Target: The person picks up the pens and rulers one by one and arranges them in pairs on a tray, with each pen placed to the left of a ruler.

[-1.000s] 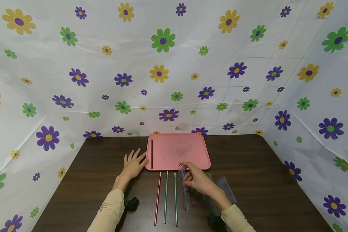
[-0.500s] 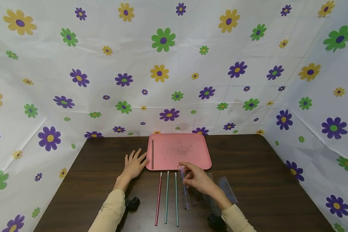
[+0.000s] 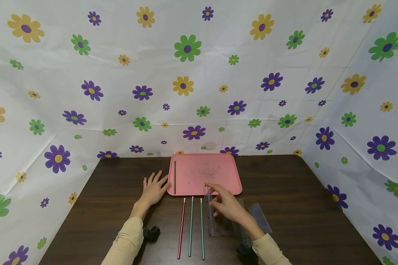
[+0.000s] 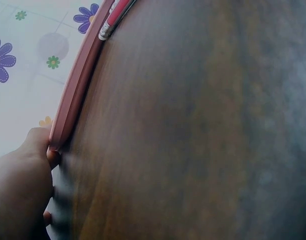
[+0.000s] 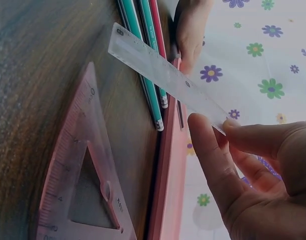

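My right hand pinches a clear plastic ruler by its far end, between thumb and fingertips. In the right wrist view the ruler slants above the pencils, raised off the table. Below it lie two green pencils and a red pencil, side by side in front of the pink tray. A dark pencil rests along the tray's left side. My left hand is spread flat at the tray's left edge, its thumb on the rim.
A clear set square lies on the dark wooden table right of the ruler. Another clear plastic piece is partly hidden behind my right wrist. A flowered cloth stands along the back and sides.
My right hand has risen slightly with the ruler, whose near end now sits a little farther from me. The left hand stays at the tray. My head view tilts slightly.
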Tool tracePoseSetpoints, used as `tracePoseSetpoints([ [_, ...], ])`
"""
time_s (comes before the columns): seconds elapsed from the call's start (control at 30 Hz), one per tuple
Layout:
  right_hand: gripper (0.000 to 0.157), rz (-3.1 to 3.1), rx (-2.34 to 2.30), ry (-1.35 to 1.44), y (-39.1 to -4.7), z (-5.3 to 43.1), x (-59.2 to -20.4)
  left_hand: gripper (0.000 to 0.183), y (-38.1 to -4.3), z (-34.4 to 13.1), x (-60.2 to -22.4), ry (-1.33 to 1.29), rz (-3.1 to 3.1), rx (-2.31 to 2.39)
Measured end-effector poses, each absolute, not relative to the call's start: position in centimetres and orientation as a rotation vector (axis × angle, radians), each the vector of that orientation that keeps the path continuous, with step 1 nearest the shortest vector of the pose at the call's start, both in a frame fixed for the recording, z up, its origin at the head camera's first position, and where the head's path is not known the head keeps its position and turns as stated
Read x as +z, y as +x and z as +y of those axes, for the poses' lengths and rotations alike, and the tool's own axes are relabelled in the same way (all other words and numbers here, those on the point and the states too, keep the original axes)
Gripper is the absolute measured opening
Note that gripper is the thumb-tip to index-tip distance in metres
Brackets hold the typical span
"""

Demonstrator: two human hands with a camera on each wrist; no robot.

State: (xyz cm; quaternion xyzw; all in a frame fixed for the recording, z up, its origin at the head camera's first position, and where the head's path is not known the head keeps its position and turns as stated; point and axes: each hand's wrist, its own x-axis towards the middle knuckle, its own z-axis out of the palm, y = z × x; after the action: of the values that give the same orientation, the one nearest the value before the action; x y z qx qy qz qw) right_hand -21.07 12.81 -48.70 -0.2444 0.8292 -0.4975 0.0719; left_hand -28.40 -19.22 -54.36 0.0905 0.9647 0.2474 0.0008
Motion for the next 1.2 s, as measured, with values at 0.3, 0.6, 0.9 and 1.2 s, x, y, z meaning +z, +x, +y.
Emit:
tracePoseSetpoints([
  [0.3, 0.066, 2.505, -1.516, -0.769, -21.3, 12.4, -48.3, 0.058, -28.3, -19.2, -54.3, 0.291, 3.041, 0.772],
  [0.6, 0.065, 2.537, -1.523, -0.777, -22.2, 11.6, -48.5, 0.056, -28.2, -19.1, -54.1, 0.287, 3.039, 0.759],
  [0.9, 0.064, 2.563, -1.542, -0.741, -23.1, 10.6, -48.2, 0.057, -28.2, -19.1, -54.1, 0.284, 3.036, 0.779],
  [1.2, 0.066, 2.564, -1.546, -0.738, -23.7, 10.0, -48.0, 0.056, -28.3, -19.1, -54.4, 0.282, 3.035, 0.784],
])
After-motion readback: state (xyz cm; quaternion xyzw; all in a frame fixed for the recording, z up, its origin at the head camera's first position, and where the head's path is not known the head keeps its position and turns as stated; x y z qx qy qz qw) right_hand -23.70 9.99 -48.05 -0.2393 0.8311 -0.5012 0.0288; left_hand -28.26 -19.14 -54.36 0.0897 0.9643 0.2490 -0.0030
